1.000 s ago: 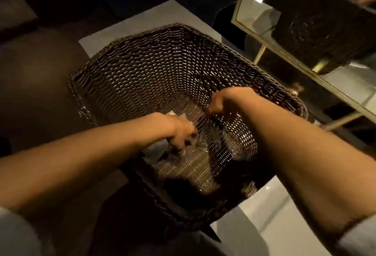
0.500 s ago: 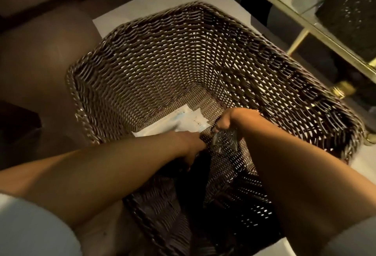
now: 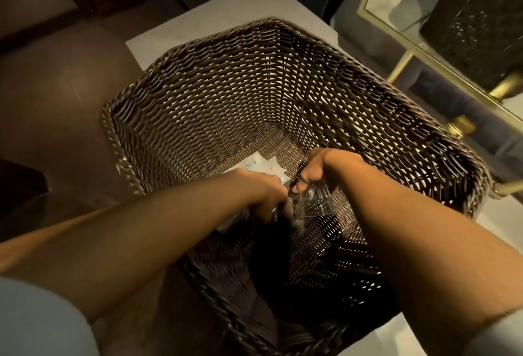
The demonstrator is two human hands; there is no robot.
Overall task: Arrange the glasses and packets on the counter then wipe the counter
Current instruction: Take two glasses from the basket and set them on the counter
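Observation:
Both my hands reach deep into a dark brown wicker basket (image 3: 198, 106). My right hand (image 3: 314, 170) is closed on a clear glass (image 3: 312, 200), which hangs below its fingers near the basket's floor. My left hand (image 3: 268, 194) is closed around something pale and crinkly that my forearm mostly hides; a second clear glass may be at its fingertips. White paper packets (image 3: 259, 164) lie flat on the basket's floor just beyond my left hand.
The basket stands on a pale counter (image 3: 215, 7). A gold-framed mirror (image 3: 424, 44) stands to the right, with a brass fitting (image 3: 460, 126) at its base. A brown padded seat (image 3: 56, 95) is on the left.
My head has leaned over the basket, so more of its floor and the white packets show. My hands stay close together near the bottom; the right hand now holds the glass plainly.

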